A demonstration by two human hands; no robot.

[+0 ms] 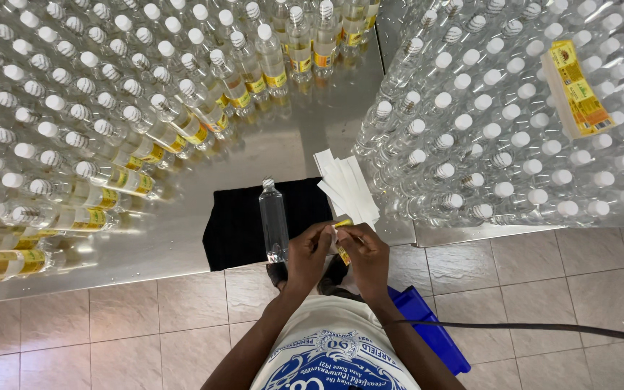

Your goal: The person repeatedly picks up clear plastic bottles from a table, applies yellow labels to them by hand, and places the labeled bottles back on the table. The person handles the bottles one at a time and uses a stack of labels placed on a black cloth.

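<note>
Both my hands meet over the front edge of a steel table (269, 148). My left hand (309, 254) and my right hand (365, 258) pinch a small yellow label sticker (342, 226) between their fingertips. Just left of them a clear plastic bottle (274, 220) with a ribbed cap lies on a black cloth (236, 224), without a label. A loose pile of white backing strips (348, 184) lies on the table just beyond my right hand.
Several capped clear bottles, some with yellow labels (120, 177), crowd the left and back of the table. More unlabelled bottles (500, 123) fill the right side, with a stack of yellow labels (575, 90) on top. A blue bin (427, 325) and a dark cable (543, 328) sit over the tiled floor.
</note>
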